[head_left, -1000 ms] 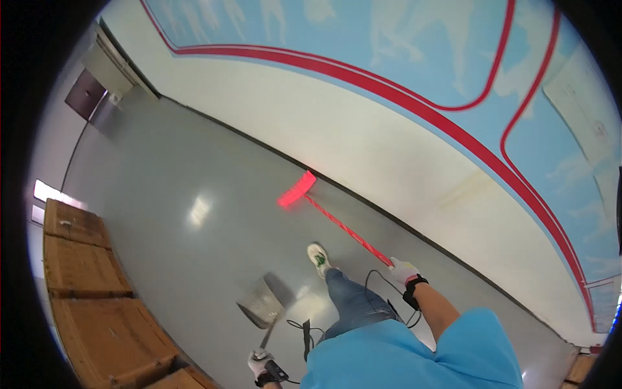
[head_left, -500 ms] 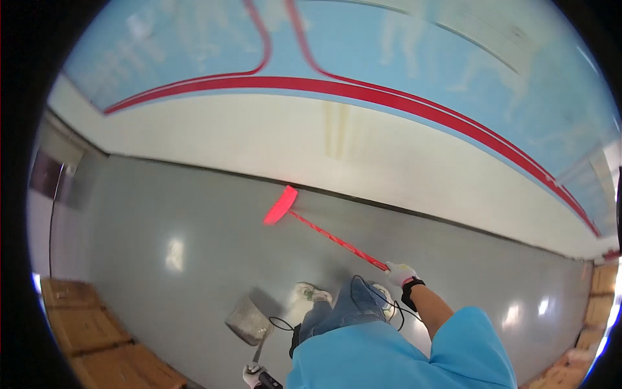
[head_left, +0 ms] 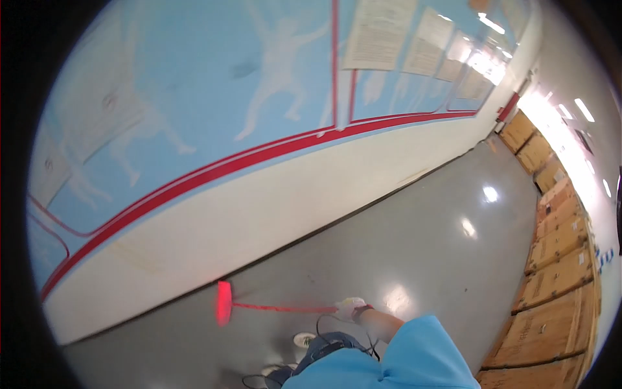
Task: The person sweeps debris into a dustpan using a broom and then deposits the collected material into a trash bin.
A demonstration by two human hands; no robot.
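Note:
My right hand (head_left: 350,309), in a white glove, is closed around the handle end of a broom (head_left: 285,308). The handle is red and patterned, and it reaches left from my hand. Its pink-red broom head (head_left: 224,303) rests on the grey floor close to the foot of the wall, slightly blurred. A dark band circles my right wrist, with a thin black cable hanging nearby. My left hand is out of the picture, and no dustpan shows now. My shoe (head_left: 303,339) stands on the floor between the broom and my body.
A wall with a white lower part (head_left: 259,201) and a light blue, red-striped panel (head_left: 214,84) runs along the far side. Paper sheets (head_left: 379,32) hang on it. Stacked brown boxes (head_left: 541,324) line the right side. The grey floor (head_left: 421,240) reflects lights.
My view has swung to the right, bringing the row of boxes and hung sheets into sight. The dustpan and my left hand have left the picture. My right hand still holds the broom.

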